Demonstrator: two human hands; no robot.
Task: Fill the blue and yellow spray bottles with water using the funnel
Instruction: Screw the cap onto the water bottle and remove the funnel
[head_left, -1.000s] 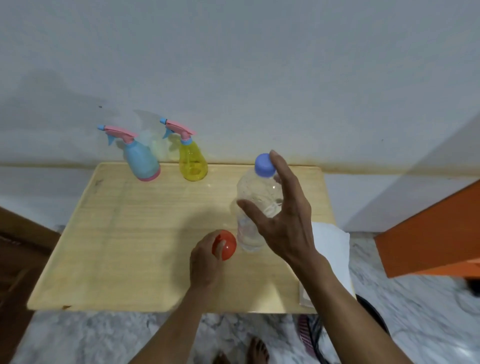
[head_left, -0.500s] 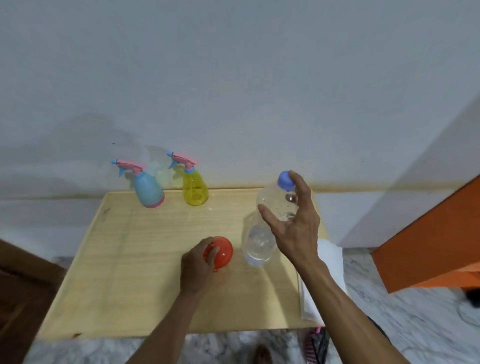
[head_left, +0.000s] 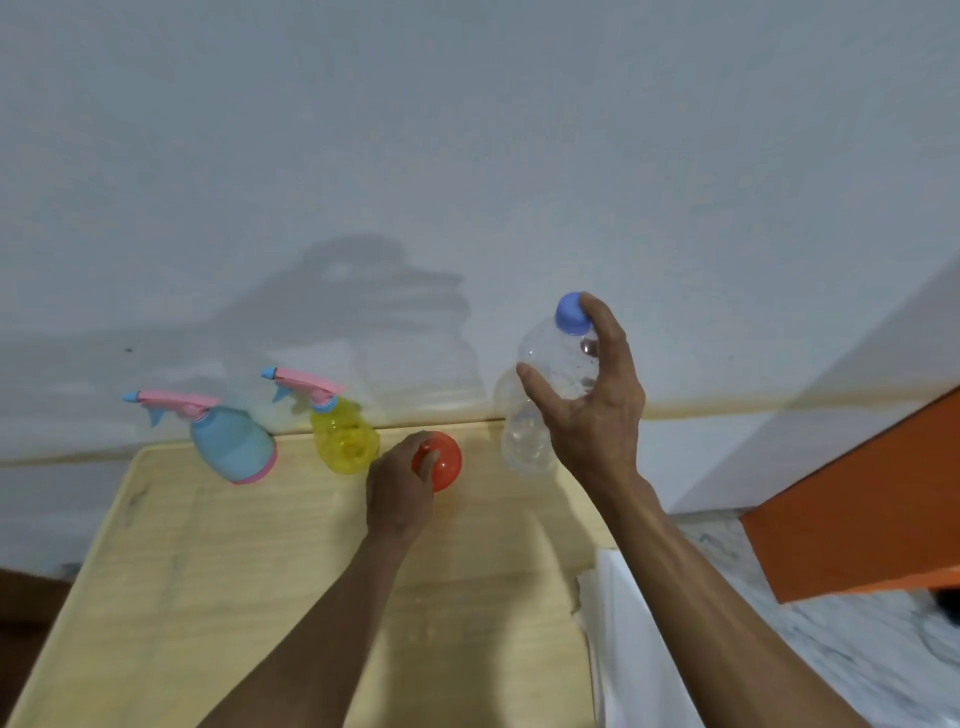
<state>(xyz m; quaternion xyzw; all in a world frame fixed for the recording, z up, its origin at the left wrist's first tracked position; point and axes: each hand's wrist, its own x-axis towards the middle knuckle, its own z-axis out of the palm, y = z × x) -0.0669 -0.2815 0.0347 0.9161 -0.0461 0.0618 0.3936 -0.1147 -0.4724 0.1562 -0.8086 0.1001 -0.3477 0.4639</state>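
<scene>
— Gripped how?
— Right hand curls round the clear bottle, a fingertip by its blue cap; it looks lifted off the table, though the blur makes that unsure.
— And the left hand?
— Left of that, fingers wrapped on the red funnel.
— The spray bottles?
— Further left: yellow one just beside the funnel, blue one beyond, both capped.

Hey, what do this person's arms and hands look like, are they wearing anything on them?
Both arms are bare as far as the picture shows, with no sleeves in view. The left hand and right hand wear no gloves, and no watch, bracelet or ring shows on either.
</scene>
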